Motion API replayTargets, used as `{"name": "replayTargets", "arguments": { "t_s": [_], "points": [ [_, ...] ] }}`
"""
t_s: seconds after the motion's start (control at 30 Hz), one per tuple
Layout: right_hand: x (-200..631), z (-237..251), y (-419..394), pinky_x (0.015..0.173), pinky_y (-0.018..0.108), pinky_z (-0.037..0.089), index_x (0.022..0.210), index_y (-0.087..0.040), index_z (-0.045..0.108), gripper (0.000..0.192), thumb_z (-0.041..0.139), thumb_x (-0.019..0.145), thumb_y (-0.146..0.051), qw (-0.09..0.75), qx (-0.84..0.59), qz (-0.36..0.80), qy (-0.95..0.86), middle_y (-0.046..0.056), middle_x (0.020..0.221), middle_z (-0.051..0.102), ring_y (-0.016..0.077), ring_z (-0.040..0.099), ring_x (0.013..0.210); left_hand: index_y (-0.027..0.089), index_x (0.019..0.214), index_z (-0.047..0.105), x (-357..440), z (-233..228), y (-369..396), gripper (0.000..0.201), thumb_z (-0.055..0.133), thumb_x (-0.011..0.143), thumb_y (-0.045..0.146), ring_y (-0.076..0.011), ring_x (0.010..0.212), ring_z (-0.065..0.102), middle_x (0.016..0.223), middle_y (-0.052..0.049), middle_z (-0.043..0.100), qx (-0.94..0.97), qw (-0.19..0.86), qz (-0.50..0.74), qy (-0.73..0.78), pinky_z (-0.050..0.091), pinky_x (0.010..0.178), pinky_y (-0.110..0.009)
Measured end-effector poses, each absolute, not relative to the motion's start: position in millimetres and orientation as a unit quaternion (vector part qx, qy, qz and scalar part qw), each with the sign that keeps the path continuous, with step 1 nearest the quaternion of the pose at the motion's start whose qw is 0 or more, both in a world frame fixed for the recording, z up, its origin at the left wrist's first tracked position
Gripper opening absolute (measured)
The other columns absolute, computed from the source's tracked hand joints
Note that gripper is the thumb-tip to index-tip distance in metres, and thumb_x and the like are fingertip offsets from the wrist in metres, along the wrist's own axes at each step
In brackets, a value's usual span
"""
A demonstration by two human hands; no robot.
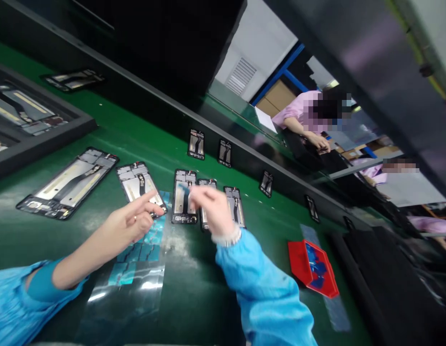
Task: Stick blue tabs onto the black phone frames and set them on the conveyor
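Several opened phone frames with bare inner sides lie on the green bench. My left hand [131, 222] reaches over the near corner of one phone frame [131, 179], index finger and thumb stretched out and apart, the other fingers curled. Whether it touches the frame I cannot tell. My right hand [215, 206], smeared by motion, pinches a small piece of blue film [183, 188] above another phone frame [178, 204]. Two more phone frames are partly hidden behind this hand, one of them to its right [237, 204]. A clear sheet bearing blue film pieces [149, 252] lies below my left hand.
A larger-looking phone frame [69, 185] lies left, beside a black tray [46, 145] holding more. Small phone frames [224, 153] line the back ledge. A red bin [298, 264] with blue pieces stands right. Across the barrier, a person in pink [296, 110] works.
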State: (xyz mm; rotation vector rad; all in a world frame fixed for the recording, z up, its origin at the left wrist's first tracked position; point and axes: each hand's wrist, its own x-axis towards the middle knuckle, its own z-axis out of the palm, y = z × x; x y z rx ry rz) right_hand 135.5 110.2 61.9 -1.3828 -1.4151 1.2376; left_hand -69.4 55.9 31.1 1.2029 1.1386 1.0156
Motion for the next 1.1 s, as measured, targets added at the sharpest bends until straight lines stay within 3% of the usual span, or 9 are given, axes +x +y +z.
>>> {"name": "replayTargets", "arguments": {
  "t_s": [0.13,0.27,0.4,0.53,0.6,0.73,0.8,0.9,1.1],
  "points": [
    [175,66,225,0.099,0.040,0.039,0.133,-0.008,0.044,0.072,0.070,0.073,-0.038,0.219,-0.787,0.141,-0.559,0.019,0.119,0.060,0.0263,0.051,0.118,0.025,0.127,0.058,-77,27,60,0.051,0.056,0.082,0.050,-0.0163,0.062,0.062,0.097,-0.007,0.071,0.585,0.467,0.405,0.525,0.053,0.052,-0.024],
    [194,70,280,0.099,0.045,0.039,0.139,0.014,0.019,0.097,0.073,0.069,-0.026,0.146,-0.840,0.122,-0.509,0.037,0.125,0.050,0.0367,0.048,0.122,0.024,0.111,0.068,-78,22,61,0.042,0.057,0.080,0.052,-0.0251,0.084,0.068,0.100,-0.008,0.072,0.623,0.449,0.362,0.528,0.056,0.060,-0.025],
    [198,86,241,0.096,0.038,0.043,0.144,0.006,0.016,0.100,0.071,0.070,-0.034,0.137,-0.816,0.147,-0.542,0.027,0.125,0.056,0.0317,0.055,0.116,0.020,0.123,0.059,-73,24,61,0.054,0.055,0.081,0.053,-0.0263,0.081,0.070,0.100,-0.012,0.072,0.564,0.509,0.394,0.517,0.059,0.071,-0.035],
    [180,90,110,0.093,0.040,0.047,0.150,-0.011,0.003,0.110,0.070,0.068,-0.043,0.202,-0.689,0.195,-0.668,0.015,0.123,0.058,0.0273,0.060,0.107,0.026,0.145,0.031,-62,30,51,0.069,0.053,0.085,0.052,-0.0300,0.109,0.062,0.139,-0.014,0.050,0.472,0.600,0.457,0.456,0.055,0.087,-0.044],
    [165,81,35,0.099,0.043,0.044,0.150,-0.016,0.003,0.108,0.071,0.069,-0.038,0.235,-0.619,0.216,-0.717,0.016,0.131,0.052,0.0283,0.054,0.116,0.029,0.144,0.032,-56,33,43,0.066,0.054,0.086,0.050,-0.0305,0.116,0.058,0.144,-0.012,0.045,0.437,0.634,0.462,0.440,0.055,0.089,-0.043],
    [142,53,-60,0.094,0.045,0.048,0.148,-0.023,0.015,0.099,0.074,0.070,-0.034,0.318,-0.615,0.288,-0.662,0.015,0.132,0.052,0.0275,0.056,0.114,0.024,0.135,0.046,-51,32,27,0.053,0.057,0.086,0.042,-0.0289,0.108,0.062,0.126,-0.009,0.063,0.446,0.659,0.404,0.452,0.057,0.082,-0.038],
    [137,42,-73,0.092,0.043,0.049,0.135,-0.025,0.040,0.067,0.070,0.075,-0.033,0.415,-0.639,0.321,-0.562,0.013,0.133,0.053,0.0244,0.058,0.112,0.020,0.128,0.053,-49,26,20,0.046,0.057,0.086,0.038,-0.0278,0.103,0.063,0.115,-0.009,0.068,0.497,0.649,0.366,0.444,0.055,0.084,-0.038],
    [131,33,-69,0.097,0.042,0.045,0.085,-0.020,0.064,0.012,0.064,0.081,-0.032,0.503,-0.646,0.370,-0.439,0.010,0.131,0.056,0.0225,0.057,0.116,0.017,0.127,0.054,-44,15,12,0.045,0.055,0.085,0.033,-0.0254,0.102,0.063,0.112,-0.008,0.069,0.565,0.645,0.319,0.403,0.053,0.088,-0.036],
    [113,22,-51,0.107,0.048,0.031,0.070,-0.021,0.069,0.015,0.068,0.077,-0.033,0.522,-0.672,0.319,-0.416,0.007,0.133,0.056,0.0245,0.049,0.124,0.017,0.130,0.046,-36,13,1,0.050,0.055,0.084,0.033,-0.0219,0.089,0.067,0.104,-0.009,0.070,0.553,0.676,0.295,0.388,0.055,0.073,-0.029]
  ]
}}
